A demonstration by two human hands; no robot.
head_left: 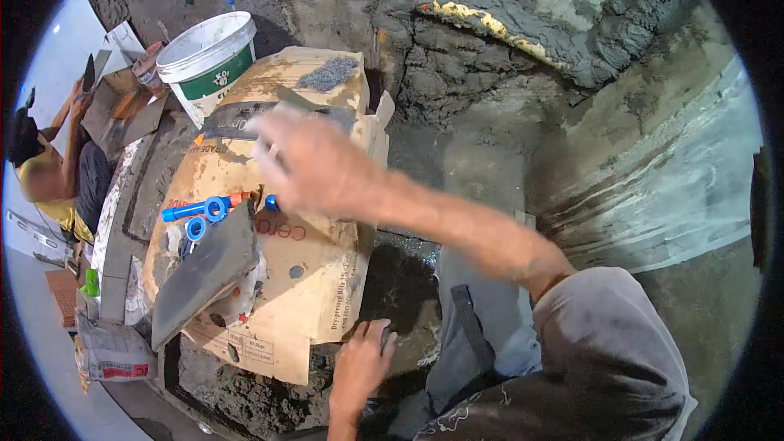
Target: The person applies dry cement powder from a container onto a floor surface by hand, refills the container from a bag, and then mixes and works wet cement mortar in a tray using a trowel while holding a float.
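Note:
My right hand (314,159), smeared by motion, hangs over a stained cardboard sheet (327,278), its arm reaching in from the right. Whether its fingers grip anything does not show; a small grey-green flat shape (300,100) appears just beyond them. Low in the view, my left hand (359,367) is by the cardboard's near edge, fingers bent a little and apart, with nothing plainly held. On the cardboard, left of my right hand, lie blue plastic pipe fittings (196,211) with an orange end. A dark grey slab (204,269) leans next to them.
Behind the cardboard stands a white bucket (208,41) with a green label. Wet grey mortar (490,57) is heaped along the far wall, around a yellowish strip. Clear plastic sheeting (661,188) hangs at right. Another person (65,171) sits at far left, near a bag (114,351).

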